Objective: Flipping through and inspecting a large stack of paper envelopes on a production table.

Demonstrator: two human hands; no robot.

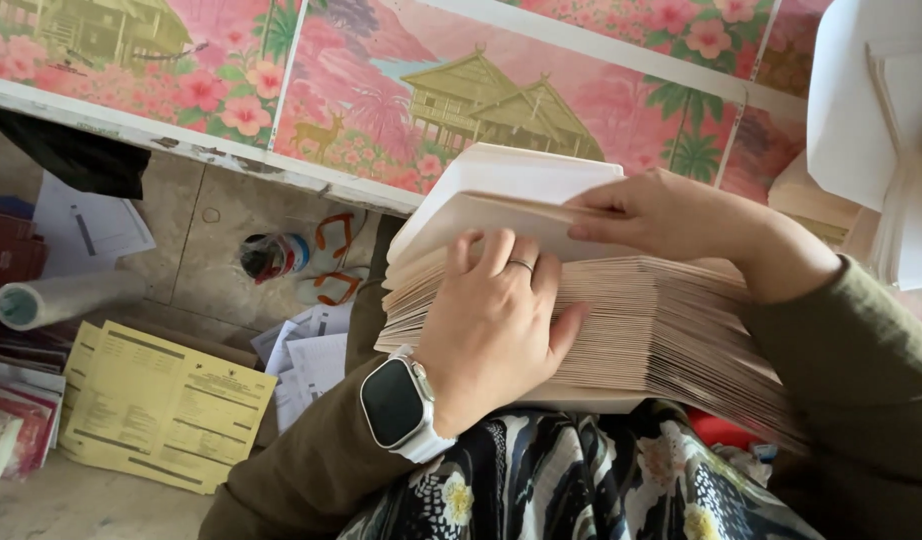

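Olive-green long sleeves (861,350), white-strapped black smartwatch (398,405), thin ring (521,265), floral dark garment (561,480)
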